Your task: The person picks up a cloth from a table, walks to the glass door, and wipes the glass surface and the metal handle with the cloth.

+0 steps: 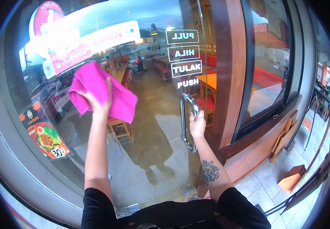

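Note:
A bright pink cloth (121,95) lies against the upper left part of a glass door (149,126), below an OPEN sign (107,37). My left hand (96,100) holds the cloth, which covers part of its fingers. My right hand (197,124) is wrapped round the upper part of a curved metal door handle (183,126), under the white PUSH lettering (187,83).
A food poster (46,133) is fixed to the glass at the left. Right of the door stand a brown wooden post (229,68) and a black-framed window (266,61). Tables and red seats show through the glass. A wooden object (291,178) stands on the tiled floor.

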Tool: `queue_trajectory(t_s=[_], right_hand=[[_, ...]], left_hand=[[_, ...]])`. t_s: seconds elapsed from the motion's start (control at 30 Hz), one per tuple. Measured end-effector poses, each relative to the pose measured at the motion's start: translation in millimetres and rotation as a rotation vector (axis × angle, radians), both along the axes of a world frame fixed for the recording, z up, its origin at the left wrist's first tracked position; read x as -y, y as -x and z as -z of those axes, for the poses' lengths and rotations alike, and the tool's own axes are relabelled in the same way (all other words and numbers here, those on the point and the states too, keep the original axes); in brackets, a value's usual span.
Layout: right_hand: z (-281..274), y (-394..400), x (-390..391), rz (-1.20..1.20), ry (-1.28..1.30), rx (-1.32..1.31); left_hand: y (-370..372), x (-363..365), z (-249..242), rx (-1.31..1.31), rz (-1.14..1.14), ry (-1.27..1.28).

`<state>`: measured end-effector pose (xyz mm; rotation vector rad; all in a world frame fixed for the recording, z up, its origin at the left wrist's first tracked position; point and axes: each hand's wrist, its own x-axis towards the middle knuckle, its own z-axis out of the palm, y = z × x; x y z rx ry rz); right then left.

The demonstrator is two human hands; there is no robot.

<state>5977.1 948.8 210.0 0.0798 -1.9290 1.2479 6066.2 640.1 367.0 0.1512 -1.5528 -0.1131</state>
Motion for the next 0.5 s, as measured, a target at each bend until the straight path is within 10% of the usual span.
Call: queue_trajectory(t_s=[0.23, 0.43, 0.5], right_hand=[[6.8, -34.2, -16.7, -0.049, -0.023, 0.027], [4.2, -66.8, -25.9, -0.096, -0.042, 0.018], [8.3, -73.5, -29.8, -0.119, -0.034, 0.015]], left_hand=[[-14.7, -23.3, -112.3, 0.0, -0.264, 0.2], [19.1, -176.3, -165.3, 0.285, 0.054, 0.511], [20.1, -232.6, -177.7, 0.4, -0.198, 0.581]])
